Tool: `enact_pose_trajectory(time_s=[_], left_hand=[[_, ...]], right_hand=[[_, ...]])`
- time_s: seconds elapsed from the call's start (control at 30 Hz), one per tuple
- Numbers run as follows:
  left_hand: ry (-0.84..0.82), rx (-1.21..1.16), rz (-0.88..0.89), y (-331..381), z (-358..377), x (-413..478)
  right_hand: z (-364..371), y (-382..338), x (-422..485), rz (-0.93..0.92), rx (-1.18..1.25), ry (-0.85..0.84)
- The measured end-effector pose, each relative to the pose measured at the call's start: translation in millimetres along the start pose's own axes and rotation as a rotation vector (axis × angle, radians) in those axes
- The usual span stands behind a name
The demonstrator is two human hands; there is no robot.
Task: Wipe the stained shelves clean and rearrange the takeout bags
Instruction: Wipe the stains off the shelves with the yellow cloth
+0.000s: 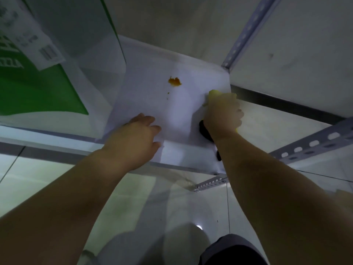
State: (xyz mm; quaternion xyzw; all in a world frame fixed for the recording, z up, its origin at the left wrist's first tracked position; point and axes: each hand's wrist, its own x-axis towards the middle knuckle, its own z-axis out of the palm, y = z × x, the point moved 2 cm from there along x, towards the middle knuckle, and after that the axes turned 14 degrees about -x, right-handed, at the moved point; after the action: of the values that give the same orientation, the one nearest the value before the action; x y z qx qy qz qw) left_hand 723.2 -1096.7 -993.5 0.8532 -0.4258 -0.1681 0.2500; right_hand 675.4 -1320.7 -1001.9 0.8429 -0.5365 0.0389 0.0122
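This looks like a takeout pickup or storage corner of a food shop. A white shelf (152,104) on grey slotted-angle steel posts (246,33) carries a green-and-white takeout bag (38,88) at the left, with a printed order receipt (32,35) fixed to it. An orange food stain (174,81) marks the shelf, and pale glossy floor tiles (57,178) lie below.

I see bare shelf (152,104) open in the middle; a green takeout bag (38,88) walls off the left, and a perforated metal post (246,33) stands at the right rear corner.
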Motion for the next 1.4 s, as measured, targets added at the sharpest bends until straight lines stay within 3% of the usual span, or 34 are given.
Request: enact_pose_trajectory(time_s=[0.07,0.17,0.27,0.33,0.6,0.67,0.83,1.0,1.1,1.3,1.4], left_hand=[[-0.037,0.001,0.007,-1,0,1],[-0.054,0.006,0.023,-2,-2,2],[-0.047,0.010,0.010,-1,-4,2],[-0.056,0.007,0.002,-3,-5,2],[-0.053,-0.001,0.007,-9,-2,1],[-0.053,0.007,0.000,-7,-2,1],[-0.024,0.081,-0.074,-11,-3,-2],[-0.010,0.084,-0.105,-14,-5,-1],[0.005,0.092,-0.100,-12,-3,1],[0.035,0.102,-0.038,-16,-3,3],[0.021,0.124,-0.029,-16,-3,2]], right_hand=[[-3,-17,11,-0.045,-0.036,-0.068],[-5,-41,11,-0.322,-0.053,-0.176],[2,-37,-13,-0.621,-0.054,-0.135],[6,-21,-20,-0.682,-0.054,-0.090],[1,-25,12,-0.290,-0.070,-0.174],[-2,-28,5,-0.334,-0.079,-0.188],[2,-24,-46,-0.824,-0.124,-0.087],[9,-34,-41,-0.912,-0.092,-0.033],[13,-53,-13,-0.827,-0.080,-0.058],[16,-97,35,-0.373,-0.031,-0.181],[11,-114,36,-0.522,-0.054,-0.181]])
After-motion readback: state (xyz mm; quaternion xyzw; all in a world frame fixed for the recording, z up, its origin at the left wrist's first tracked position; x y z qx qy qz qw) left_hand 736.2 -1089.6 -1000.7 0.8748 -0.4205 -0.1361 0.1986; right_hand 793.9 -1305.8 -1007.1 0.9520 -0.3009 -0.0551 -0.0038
